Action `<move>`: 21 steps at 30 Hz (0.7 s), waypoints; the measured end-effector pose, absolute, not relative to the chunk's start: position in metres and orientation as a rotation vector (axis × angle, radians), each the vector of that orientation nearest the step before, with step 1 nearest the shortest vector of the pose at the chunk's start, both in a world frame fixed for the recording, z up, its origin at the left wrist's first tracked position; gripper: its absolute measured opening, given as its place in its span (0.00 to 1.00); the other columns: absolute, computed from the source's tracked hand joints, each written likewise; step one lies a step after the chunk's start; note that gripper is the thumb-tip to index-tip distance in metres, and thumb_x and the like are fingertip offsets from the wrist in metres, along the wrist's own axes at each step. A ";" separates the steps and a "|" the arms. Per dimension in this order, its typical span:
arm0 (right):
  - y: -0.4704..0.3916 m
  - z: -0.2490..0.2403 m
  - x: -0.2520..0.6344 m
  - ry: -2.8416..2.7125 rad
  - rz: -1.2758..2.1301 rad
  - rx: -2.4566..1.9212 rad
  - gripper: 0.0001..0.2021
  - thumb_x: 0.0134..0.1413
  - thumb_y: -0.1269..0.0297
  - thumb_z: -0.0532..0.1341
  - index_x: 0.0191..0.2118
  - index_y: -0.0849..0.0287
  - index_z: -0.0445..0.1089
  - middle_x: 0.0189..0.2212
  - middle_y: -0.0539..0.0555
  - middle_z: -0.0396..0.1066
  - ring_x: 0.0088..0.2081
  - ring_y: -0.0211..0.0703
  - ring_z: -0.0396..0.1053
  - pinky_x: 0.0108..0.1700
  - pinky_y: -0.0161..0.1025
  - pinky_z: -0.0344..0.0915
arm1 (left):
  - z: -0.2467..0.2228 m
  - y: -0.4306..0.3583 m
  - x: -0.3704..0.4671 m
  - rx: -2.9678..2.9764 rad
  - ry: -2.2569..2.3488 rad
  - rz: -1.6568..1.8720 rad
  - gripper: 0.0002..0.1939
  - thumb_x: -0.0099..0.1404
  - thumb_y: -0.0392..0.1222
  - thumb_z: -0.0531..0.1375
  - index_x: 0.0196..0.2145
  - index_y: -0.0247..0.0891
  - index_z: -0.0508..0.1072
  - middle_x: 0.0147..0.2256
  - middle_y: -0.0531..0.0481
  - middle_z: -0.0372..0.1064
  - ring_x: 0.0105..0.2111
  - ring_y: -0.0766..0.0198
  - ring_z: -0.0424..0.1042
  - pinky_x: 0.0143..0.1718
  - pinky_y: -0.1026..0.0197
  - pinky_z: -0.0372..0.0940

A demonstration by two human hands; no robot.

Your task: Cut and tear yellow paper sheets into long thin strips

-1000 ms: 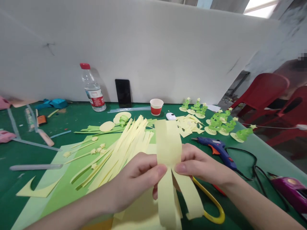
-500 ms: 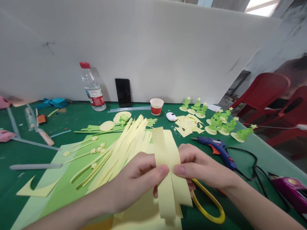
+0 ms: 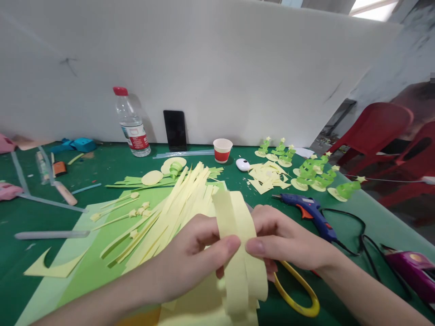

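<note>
So, bottom centre of the frame: a pale yellow paper band [image 3: 239, 226] is being held up, bent over at the top and curling down toward the lower edge. Its left side is pinched by the left hand [image 3: 199, 253], thumb in front, and its right side is gripped by the right hand [image 3: 288, 237] pretty much the same way, with the thumbs close together. Whether it's one strip or several can't really be told. Just below the right hand, a yellow handle loop [image 3: 301, 294] can be seen on the green bench [image 3: 16, 280]. A messy heap of thin yellow strips [image 3: 176, 208] is spread left of centre, and a blue glue gun [image 3: 311, 213] is parked at right of centre. Some star-topped green spirals [image 3: 307, 174] are lined up behind that, upper right of centre, and a red-and-white paper cup [image 3: 222, 154] is placed near the middle, by the white panel [image 3: 210, 68].
</note>
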State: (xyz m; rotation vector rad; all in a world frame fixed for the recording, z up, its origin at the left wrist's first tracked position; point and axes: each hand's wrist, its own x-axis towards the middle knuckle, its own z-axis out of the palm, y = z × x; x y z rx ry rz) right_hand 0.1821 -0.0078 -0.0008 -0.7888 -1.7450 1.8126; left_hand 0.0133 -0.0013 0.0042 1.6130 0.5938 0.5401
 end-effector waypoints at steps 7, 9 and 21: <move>-0.006 -0.003 0.183 -1.775 1.812 -0.763 0.14 0.45 0.60 0.54 0.16 0.61 0.57 0.10 0.44 0.53 0.11 0.27 0.51 0.14 0.25 0.57 | 0.000 -0.001 0.011 1.667 0.549 0.500 0.19 0.62 0.46 0.48 0.20 0.34 0.69 0.19 0.53 0.60 0.21 0.68 0.58 0.24 0.66 0.57; -0.007 -0.001 0.183 -1.759 1.818 -0.786 0.13 0.46 0.60 0.54 0.18 0.61 0.59 0.11 0.45 0.55 0.12 0.27 0.54 0.14 0.25 0.57 | 0.002 -0.001 0.011 1.680 0.539 0.507 0.18 0.62 0.43 0.48 0.21 0.34 0.70 0.20 0.53 0.60 0.21 0.69 0.57 0.23 0.68 0.56; -0.007 -0.005 0.183 -1.741 1.773 -0.688 0.12 0.50 0.64 0.53 0.19 0.62 0.58 0.12 0.44 0.53 0.13 0.27 0.55 0.14 0.23 0.56 | 0.007 -0.003 0.016 1.722 0.546 0.550 0.15 0.58 0.36 0.47 0.18 0.35 0.65 0.19 0.54 0.59 0.21 0.70 0.56 0.23 0.68 0.55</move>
